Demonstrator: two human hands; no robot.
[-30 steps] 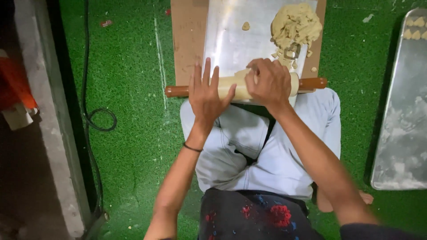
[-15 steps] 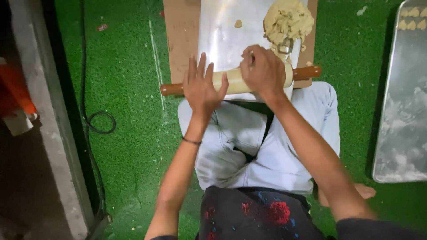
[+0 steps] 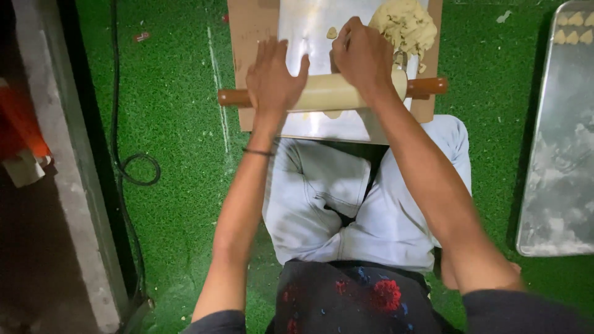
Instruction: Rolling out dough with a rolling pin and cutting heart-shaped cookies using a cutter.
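A cream rolling pin with brown handles lies crosswise on a shiny metal sheet set on a wooden board. My left hand rests flat on the pin's left part, fingers spread. My right hand sits over the pin's right part with its fingers curled. A thin bit of dough shows under the pin. A rough lump of pale dough lies at the sheet's far right, beside my right hand. A small dough scrap lies between my hands.
I sit cross-legged on green turf in pale trousers. A floured metal tray with several shaped dough pieces lies at the right. A black cable loops at the left beside a concrete ledge and an orange object.
Both hands and the rolling pin have moved away from me, up the metal sheet toward the dough lump.
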